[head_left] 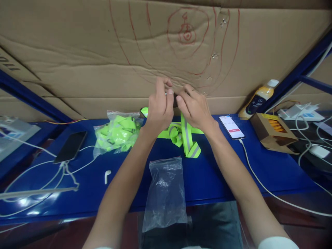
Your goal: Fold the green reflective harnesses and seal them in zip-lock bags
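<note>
My left hand (161, 107) and my right hand (193, 105) are raised close together in front of the cardboard, fingers bent inward. Between their fingertips is a small dark piece, mostly hidden, perhaps a buckle. From under my right hand a yellow-green reflective strap (186, 135) with a grey stripe hangs to the table, where more of it lies looped. Both hands are closed on this strap and its dark piece. Nearer to me, a transparent zip bag (166, 190) lies flat over the table's front edge. Left of my left hand sits a clear bag of similar straps (119, 133).
A blue table (207, 176) carries a dark phone (71, 147), a white earbud (107, 176) and a lit phone (231, 127) on a cable. At right stand an orange drink bottle (259, 98) and an open carton (273, 133). Marked cardboard (90, 79) rises behind.
</note>
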Tool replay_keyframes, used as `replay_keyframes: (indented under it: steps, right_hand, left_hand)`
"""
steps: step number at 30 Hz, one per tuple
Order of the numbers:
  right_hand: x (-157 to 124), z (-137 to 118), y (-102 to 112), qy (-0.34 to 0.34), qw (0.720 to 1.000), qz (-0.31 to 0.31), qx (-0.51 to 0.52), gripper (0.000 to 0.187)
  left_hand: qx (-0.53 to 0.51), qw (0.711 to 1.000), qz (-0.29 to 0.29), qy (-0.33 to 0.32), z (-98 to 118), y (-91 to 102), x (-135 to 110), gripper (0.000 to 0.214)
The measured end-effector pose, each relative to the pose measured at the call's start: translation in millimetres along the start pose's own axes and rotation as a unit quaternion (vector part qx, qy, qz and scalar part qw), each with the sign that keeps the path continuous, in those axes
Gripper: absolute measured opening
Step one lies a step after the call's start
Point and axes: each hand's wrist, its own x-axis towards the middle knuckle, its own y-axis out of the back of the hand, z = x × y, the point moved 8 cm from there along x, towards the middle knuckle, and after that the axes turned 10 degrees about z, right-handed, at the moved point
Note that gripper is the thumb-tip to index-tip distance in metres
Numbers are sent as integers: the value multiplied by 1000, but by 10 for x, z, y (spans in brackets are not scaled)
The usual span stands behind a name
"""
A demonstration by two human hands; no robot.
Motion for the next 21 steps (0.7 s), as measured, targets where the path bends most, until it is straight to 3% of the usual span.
replay_keyframes:
  steps: [4,7,9,11,16,21]
  right_hand:
    - [42,14,26,-9,989,4,149,41]
    - [66,125,46,-39,975,-49,212,37]
    - [70,222,98,-64,976,-79,194,31]
    - [89,278,217,-62,983,-66,162,24]
    - [101,197,339,32,996,-9,88,10]
    - [64,78,230,75,995,51,43,23]
  left_hand:
    - [-23,1000,-15,-13,22,71,65,29]
    - [-40,998,-27,-31,-16,93,98,34]
    - [-74,996,-43,4,-126,81,113,38]
    - [-120,988,-68,73,-268,40,113,41]
    - [-181,952,-114,220,-433,-74,64,59]
    - [-151,948,-135,244,-344,-61,52,51]
